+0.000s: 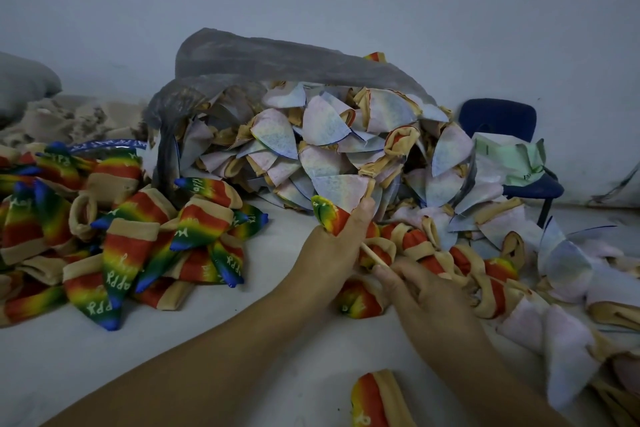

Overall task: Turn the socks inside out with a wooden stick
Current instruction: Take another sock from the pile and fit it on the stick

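Left hand: your left hand [329,250] is closed around a sock [327,213], fingers wrapped round its lower part, thumb up along its right side.
Right hand: your right hand [429,295] pinches the near end of the stick [374,255] between curled fingers, just right of your left hand.
Stick: thin, pale wood, slanting up and left from your right fingers toward your left palm; its far end is hidden behind that hand.
Sock, look: a pointed tip pokes up from your fist, green and yellow at the point, running through orange to red at your fingers. Whether the pale piece just behind it belongs to it, you cannot tell.
Sock, place: raised in the middle of the scene, in front of the pale pile.
Rainbow pile [121,236]: on the left, socks with blue tips, green, yellow and red bands, white lettering and tan cuffs.
Pale pile [329,135]: far centre, whitish socks with tan edges, spilling from a grey bag [277,59] to the right.
Red socks [415,246]: bunched, with tan cuffs, just beyond your right hand.
Loose sock [374,399]: near edge, red and tan.
Chair [502,118]: blue, far right, against the wall.
Surface [207,340]: white, under everything.
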{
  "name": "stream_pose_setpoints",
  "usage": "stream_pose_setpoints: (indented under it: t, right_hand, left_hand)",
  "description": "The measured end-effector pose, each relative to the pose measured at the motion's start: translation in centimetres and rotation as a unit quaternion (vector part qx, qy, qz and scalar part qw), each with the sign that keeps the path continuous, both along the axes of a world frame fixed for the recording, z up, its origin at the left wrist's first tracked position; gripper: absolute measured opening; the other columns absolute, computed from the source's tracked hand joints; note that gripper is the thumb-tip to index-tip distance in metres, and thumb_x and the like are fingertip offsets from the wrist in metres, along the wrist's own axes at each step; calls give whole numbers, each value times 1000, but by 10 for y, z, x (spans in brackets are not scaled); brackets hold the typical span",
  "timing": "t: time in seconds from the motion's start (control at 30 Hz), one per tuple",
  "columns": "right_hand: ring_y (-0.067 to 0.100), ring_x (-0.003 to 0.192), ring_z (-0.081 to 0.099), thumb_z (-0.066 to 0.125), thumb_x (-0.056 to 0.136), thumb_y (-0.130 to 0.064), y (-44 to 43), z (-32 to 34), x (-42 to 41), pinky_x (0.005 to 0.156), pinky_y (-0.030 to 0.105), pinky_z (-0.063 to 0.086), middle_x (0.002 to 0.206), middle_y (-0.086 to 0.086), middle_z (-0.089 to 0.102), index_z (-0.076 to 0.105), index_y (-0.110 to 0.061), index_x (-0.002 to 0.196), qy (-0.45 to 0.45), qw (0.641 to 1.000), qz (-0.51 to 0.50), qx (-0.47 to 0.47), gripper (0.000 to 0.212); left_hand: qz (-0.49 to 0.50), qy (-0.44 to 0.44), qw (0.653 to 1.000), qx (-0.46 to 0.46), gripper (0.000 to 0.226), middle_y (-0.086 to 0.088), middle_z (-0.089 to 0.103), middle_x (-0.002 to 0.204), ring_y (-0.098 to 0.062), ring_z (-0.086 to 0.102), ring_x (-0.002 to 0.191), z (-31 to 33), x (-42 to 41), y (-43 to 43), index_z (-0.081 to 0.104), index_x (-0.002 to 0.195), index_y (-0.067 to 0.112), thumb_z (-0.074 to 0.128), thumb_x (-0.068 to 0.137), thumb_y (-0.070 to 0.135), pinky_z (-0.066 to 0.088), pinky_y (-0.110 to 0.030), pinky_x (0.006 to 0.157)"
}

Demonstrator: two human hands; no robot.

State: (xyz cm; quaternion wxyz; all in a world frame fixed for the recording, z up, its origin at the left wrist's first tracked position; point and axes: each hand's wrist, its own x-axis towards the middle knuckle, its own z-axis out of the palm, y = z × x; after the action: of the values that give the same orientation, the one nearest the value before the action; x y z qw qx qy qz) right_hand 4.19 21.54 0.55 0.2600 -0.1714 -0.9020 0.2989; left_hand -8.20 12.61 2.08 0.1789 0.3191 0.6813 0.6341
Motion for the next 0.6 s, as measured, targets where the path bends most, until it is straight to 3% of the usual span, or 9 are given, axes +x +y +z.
stream_pose_setpoints:
  t: [0.1,0.2,0.3,0.37,0.43,0.5,0.6]
  right_hand:
    - [7,55,52,25,73,-74,3,-1,1,46,23,32,66,-13,57,51,-30,72,-9,1000,-24,4,51]
    - [7,54,51,22,71,-74,3,-2,1,45,23,31,64,-15,56,51,-28,72,-9,999,-32,5,54]
    - [7,53,50,24,72,-73,3,-1,0,45,22,32,63,-13,55,52,-25,72,0,999,-39,-7,56]
    - [6,52,49,26,73,-72,4,-1,-1,47,21,33,61,-13,55,53,-25,72,3,999,-38,-16,55]
    - [5,52,50,27,73,-71,5,-2,-2,47,20,34,62,-14,56,54,-25,73,5,999,-40,-24,54]
    - [5,54,52,26,72,-72,7,-3,-2,48,19,36,65,-13,58,56,-25,75,0,999,-42,-25,56]
    - [6,64,55,22,71,-74,12,-2,-1,50,22,39,66,-4,62,60,-27,82,-11,998,-55,5,61]
  left_hand:
    - [-1,9,999,-32,76,10,34,39,-4,34,37,4,-4,0,39,37,26,26,64,96,33,-24,47]
    - [-19,-19,1000,7,70,8,28,43,-7,28,39,3,-6,1,33,43,26,23,68,91,24,-29,49]
    - [-9,-10,1000,-5,70,7,40,46,-6,38,43,2,-4,-2,38,46,26,19,67,90,34,-31,55]
    - [-4,-11,1000,4,67,9,56,59,-3,54,59,2,-5,-1,51,55,25,25,72,84,48,-35,71]
    - [8,-65,996,60,48,2,68,82,-7,66,83,3,-7,2,65,90,22,45,86,65,52,-38,88]
    - [1,-149,974,171,16,0,72,95,-12,69,91,9,-9,2,63,111,26,56,98,32,54,-30,82]
    - [-69,-225,934,267,24,-7,74,98,-17,71,90,14,-10,0,62,116,19,53,98,6,56,-27,78]
